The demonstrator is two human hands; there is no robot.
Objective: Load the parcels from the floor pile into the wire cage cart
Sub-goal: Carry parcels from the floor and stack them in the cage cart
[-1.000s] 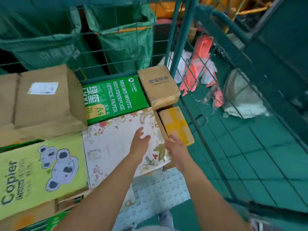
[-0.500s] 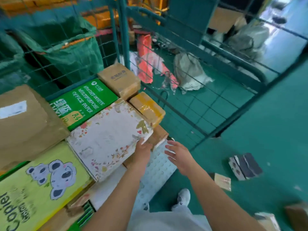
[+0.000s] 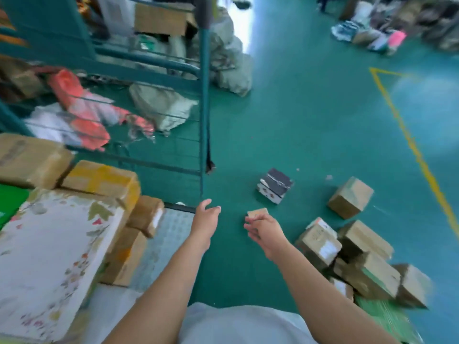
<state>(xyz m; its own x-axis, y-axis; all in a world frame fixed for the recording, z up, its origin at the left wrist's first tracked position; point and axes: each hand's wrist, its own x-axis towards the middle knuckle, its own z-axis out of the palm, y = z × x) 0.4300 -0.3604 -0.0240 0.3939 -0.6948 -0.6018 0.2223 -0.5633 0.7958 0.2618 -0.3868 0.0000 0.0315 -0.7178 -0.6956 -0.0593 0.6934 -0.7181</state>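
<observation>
The wire cage cart [image 3: 204, 112] stands at the left, its studded floor plate [image 3: 171, 232] showing at the open front. Inside lie a floral box [image 3: 57, 256], a yellow-taped parcel [image 3: 104, 180] and brown cartons [image 3: 27, 157]. The floor pile of brown parcels [image 3: 360, 256] sits at the lower right. My left hand [image 3: 206, 218] hangs relaxed and holds nothing, just right of the cart's front edge. My right hand [image 3: 265, 232] is held over the green floor with loosely curled fingers, holding nothing. A small brown parcel [image 3: 257, 212] lies on the floor just beyond its fingertips.
A black-and-white box [image 3: 274, 184] and a lone brown carton [image 3: 350, 197] lie on the floor ahead. Sacks [image 3: 161, 105] and red-white bags [image 3: 82, 110] are heaped behind the cage wires. A yellow floor line [image 3: 409, 140] runs at the right.
My view swung right from the cart to the floor pile. My left hand left the floral box, and both hands now reach out over the floor.
</observation>
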